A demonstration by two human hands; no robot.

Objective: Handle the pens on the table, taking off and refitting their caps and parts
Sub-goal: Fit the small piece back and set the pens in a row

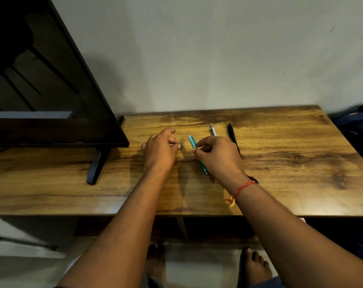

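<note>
My right hand (217, 155) grips a teal pen (192, 141) by its middle; the upper end sticks out above my fingers and the tip (204, 170) points down toward me below the hand. My left hand (159, 151) pinches a small teal pen part (182, 144) between thumb and fingertip, a short gap to the left of the pen. A white pen (213, 130) and a black pen (232, 135) lie on the wooden table (280, 163) just behind my right hand, partly hidden by it.
A dark flat screen (41, 80) on a black foot (96, 166) stands at the left of the table. The wall (218, 48) runs close behind. Dark blue bags (355, 125) sit off the table's right end. My bare feet show below the front edge.
</note>
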